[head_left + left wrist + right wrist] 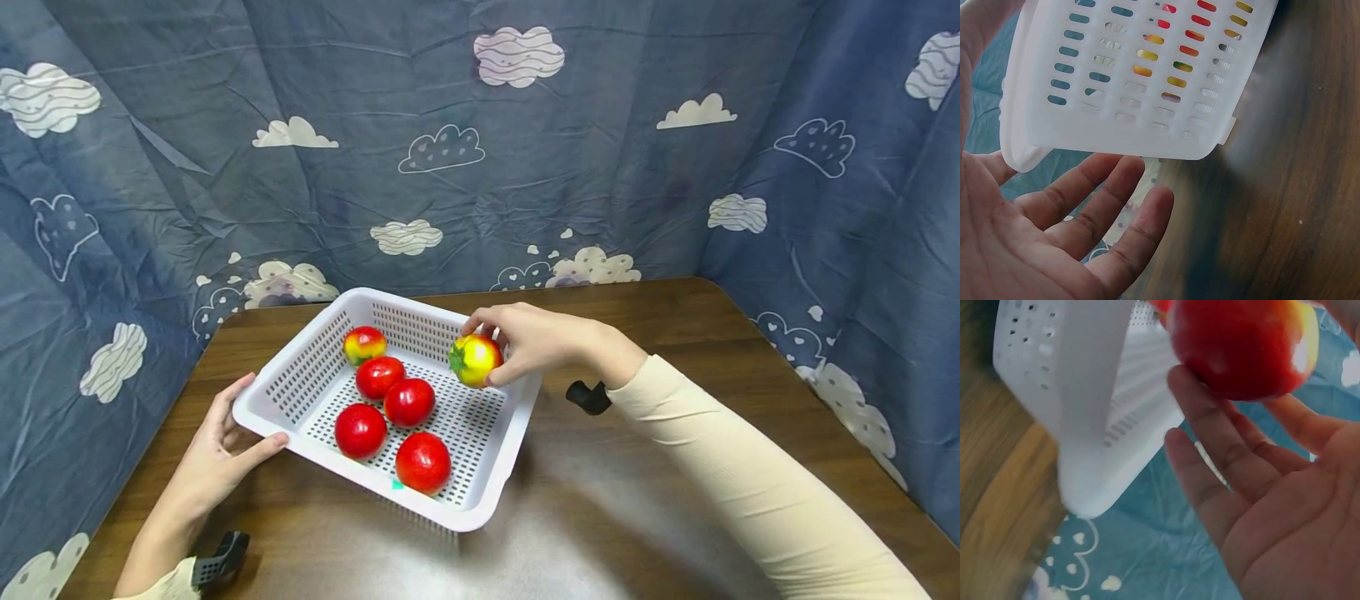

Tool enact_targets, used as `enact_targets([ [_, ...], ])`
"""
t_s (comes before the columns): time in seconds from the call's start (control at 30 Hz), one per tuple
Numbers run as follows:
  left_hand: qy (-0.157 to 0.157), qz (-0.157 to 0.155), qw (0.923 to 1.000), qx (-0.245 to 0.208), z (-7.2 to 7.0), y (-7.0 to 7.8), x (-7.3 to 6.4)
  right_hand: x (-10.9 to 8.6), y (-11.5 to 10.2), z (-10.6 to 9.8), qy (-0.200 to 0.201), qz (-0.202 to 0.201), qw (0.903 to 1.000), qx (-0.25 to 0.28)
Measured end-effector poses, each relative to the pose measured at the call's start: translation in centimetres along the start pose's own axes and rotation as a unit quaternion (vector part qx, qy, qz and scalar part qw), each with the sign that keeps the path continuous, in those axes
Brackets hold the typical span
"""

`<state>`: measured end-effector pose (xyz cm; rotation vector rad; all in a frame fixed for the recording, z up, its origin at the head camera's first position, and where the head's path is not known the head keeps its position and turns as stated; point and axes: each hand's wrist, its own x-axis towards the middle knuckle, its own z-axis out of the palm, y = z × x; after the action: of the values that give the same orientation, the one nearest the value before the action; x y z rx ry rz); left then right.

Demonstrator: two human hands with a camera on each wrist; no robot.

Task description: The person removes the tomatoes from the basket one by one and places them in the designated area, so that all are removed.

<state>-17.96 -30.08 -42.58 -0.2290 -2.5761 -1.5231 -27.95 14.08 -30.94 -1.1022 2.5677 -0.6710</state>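
A white perforated plastic basket point(352, 473) sits at an angle on the table. Inside it lie several glossy red round fruits point(423, 463) and a red-and-yellow one point(365, 344) near the back left corner. My left hand point(213, 458) holds the basket's left corner, thumb on the near rim; its other fingers point(1132, 225) spread beside and below the rim. Over the basket's right part, my right hand point(536, 337) grips a red-and-yellow fruit with a green leafy cap point(477, 360) between thumb and fingers. That fruit point(1241, 350) is raised above the basket floor.
A brown wooden table point(615, 475) carries the basket. Behind and at both sides hangs a blue curtain point(600, 167) with white clouds. Each wrist wears a black device, one on the left point(222, 558) and one on the right point(588, 397).
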Motion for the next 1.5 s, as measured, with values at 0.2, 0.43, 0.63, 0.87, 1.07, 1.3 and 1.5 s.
enact_targets([
  [0.2,0.0,-0.008,1.0,0.002,0.0,-0.1,0.0,-0.9,1.9,-0.4,0.064,-0.006,0.9958,0.066],
  [0.43,0.01,0.001,0.9999,0.003,0.0,-0.4,0.1,-1.5,3.8,-0.6,0.114,0.011,0.9837,0.138],
  [0.63,0.01,0.005,0.9999,-0.003,0.0,-0.4,0.1,-1.9,4.9,-0.8,0.136,0.022,0.9746,0.177],
  [0.87,0.008,-0.001,0.9999,0.007,0.0,-0.1,-0.1,-2.4,6.4,-0.7,0.19,0.054,0.9686,0.151],
  [1.07,0.007,0.0,0.9999,0.014,0.0,0.1,0.0,-2.6,7.8,-0.5,0.218,0.084,0.9634,0.132],
  [1.3,0.005,-0.002,0.9999,0.013,0.0,0.1,0.0,-2.9,9.4,-0.2,0.233,0.099,0.958,0.134],
  [1.5,0.003,-0.007,0.9998,0.016,-0.1,0.1,0.0,-3.7,11.3,0.2,0.238,0.148,0.953,0.116],
])
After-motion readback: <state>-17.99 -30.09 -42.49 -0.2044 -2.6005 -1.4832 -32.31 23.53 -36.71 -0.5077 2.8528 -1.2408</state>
